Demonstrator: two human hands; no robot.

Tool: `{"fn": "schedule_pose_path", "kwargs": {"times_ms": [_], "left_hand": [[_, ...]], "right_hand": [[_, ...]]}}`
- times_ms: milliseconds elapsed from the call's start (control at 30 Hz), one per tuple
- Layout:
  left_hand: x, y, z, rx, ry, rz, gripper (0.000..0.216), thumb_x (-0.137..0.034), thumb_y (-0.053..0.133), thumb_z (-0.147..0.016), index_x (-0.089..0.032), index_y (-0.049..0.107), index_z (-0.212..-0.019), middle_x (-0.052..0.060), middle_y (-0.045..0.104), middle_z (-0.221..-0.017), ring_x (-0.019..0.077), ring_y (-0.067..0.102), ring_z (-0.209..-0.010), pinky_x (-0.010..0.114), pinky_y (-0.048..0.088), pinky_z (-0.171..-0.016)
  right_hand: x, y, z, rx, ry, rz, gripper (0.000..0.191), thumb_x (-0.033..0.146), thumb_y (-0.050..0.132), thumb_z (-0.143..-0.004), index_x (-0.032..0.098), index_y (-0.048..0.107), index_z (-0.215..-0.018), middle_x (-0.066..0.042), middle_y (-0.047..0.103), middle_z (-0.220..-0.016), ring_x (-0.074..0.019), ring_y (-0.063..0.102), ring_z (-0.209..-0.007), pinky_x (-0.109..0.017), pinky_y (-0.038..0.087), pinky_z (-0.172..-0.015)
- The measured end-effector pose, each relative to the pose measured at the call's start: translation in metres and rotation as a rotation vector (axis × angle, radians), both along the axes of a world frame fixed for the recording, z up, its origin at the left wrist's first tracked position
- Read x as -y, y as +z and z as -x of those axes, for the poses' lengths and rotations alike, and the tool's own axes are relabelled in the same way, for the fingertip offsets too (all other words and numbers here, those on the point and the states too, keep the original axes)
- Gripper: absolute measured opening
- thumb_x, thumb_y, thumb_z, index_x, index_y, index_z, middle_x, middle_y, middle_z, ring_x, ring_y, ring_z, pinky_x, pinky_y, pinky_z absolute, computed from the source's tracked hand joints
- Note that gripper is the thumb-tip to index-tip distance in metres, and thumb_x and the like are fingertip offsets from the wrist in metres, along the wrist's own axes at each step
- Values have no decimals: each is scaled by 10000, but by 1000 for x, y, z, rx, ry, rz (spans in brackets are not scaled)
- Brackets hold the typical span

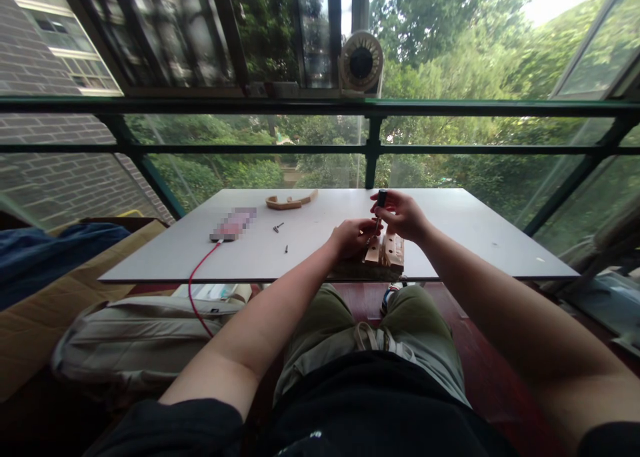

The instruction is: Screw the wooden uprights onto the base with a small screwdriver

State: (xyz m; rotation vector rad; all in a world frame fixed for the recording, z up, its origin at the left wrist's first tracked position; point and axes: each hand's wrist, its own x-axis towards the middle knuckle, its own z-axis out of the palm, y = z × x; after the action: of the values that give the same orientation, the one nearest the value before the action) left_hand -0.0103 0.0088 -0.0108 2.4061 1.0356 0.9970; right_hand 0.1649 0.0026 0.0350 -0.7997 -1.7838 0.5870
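Wooden block [391,251]: beneath both hands, at the table's [475,230] near edge. Judged stiff, light and apt to slide, so best braced by its sides. Left hand [354,237] closed on it. Right hand [403,215] wrapped round an upright screwdriver [381,197]. Loose screws [278,227] lie left of the left hand.

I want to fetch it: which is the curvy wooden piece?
Look at the white table by the window railing. Near its far edge, beyond the two loose screws, lies the curved wooden piece. Unlike the chunky wooden block at the near edge, it is thin and bowed.
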Motion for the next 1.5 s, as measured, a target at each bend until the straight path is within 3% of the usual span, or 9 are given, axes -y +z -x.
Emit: {"fn": "schedule_pose_path", "kwargs": {"times_ms": [267,433,700,1033,1333,1500], "left_hand": [[4,7,2,-19,3,-34,264,-182,505,-843,-209,735,-971,12,755,-976,164,684,-873,259,509,-839],[9,11,1,18,-4,-39,269,-131,510,-786,-178,725,-941,12,750,-908,142,661,-790,239,499,-783],[9,8,0,73,-31,-45,156,-257,598,-818,-151,698,-871,13,714,-802,110,602,-677,218,462,-666],[10,9,1,73,-32,-38,192,-281,592,-845,-160,721,-921,19,739,-835,113,625,-699,218,451,-672],[10,9,1,40,-10,-16,195,-305,584,-849,-174,716,-908,17,743,-859,128,639,-739,226,468,-715],[7,6,0,42,-8,-32,189,-292,583,-848,-189,720,-929,11,745,-869,132,644,-741,229,478,-722]], "right_hand": [[4,6,2,58,-46,27,287,356,715,-734,159,624,-922,-55,668,-789,-187,630,-684,-315,535,-555],[1,4,1,90,-86,-11,253,330,719,-724,180,588,-880,-14,627,-726,-167,595,-653,-297,498,-565],[-2,3,1,135,-100,-43,257,315,740,-703,190,552,-827,5,610,-703,-155,581,-637,-306,491,-633],[-5,0,1,128,-89,-49,261,322,737,-688,191,570,-840,-1,619,-734,-156,576,-660,-328,510,-677],[5,11,2,6,86,55,291,226,637,-715,191,578,-999,-45,680,-879,-178,641,-763,-331,530,-690],[2,9,2,-4,98,80,251,211,634,-739,195,558,-978,-56,698,-855,-193,668,-782,-352,544,-721]]}}
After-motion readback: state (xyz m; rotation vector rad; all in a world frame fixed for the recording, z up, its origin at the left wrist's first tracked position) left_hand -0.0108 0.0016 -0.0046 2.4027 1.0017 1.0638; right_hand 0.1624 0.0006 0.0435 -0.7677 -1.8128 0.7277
